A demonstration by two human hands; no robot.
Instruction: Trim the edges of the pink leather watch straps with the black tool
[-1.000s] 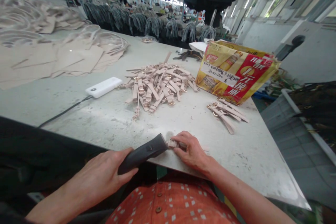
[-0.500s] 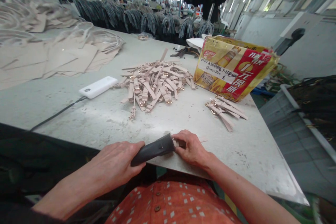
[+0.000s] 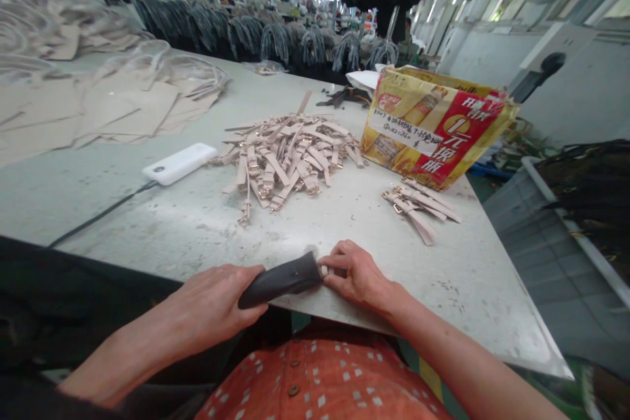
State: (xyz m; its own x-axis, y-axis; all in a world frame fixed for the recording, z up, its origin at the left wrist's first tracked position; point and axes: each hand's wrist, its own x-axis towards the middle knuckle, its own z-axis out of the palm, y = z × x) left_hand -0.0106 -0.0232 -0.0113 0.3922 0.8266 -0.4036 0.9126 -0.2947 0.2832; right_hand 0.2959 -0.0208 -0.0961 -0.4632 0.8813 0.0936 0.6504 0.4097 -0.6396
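Note:
My left hand [image 3: 216, 305] grips a black handheld tool [image 3: 283, 278] whose tip points right along the near edge of the grey table [image 3: 197, 223]. My right hand [image 3: 357, 274] pinches a small beige strap piece [image 3: 325, 270] flat on the table, right at the tool's tip; most of the piece is hidden under my fingers. A large heap of beige straps with gold buckles [image 3: 288, 157] lies in the middle of the table. A small stack of the same straps [image 3: 418, 207] lies to the right.
A yellow-and-red printed box [image 3: 433, 125] stands at the back right. A white power bank [image 3: 180, 163] with a dark cable lies left of the heap. Beige cut sheets [image 3: 98, 111] cover the far left. Grey crates [image 3: 556, 236] stand right of the table.
My left hand has slid forward along the black tool toward my right hand. The tool's tip stays against the strap piece. My head view has shifted slightly.

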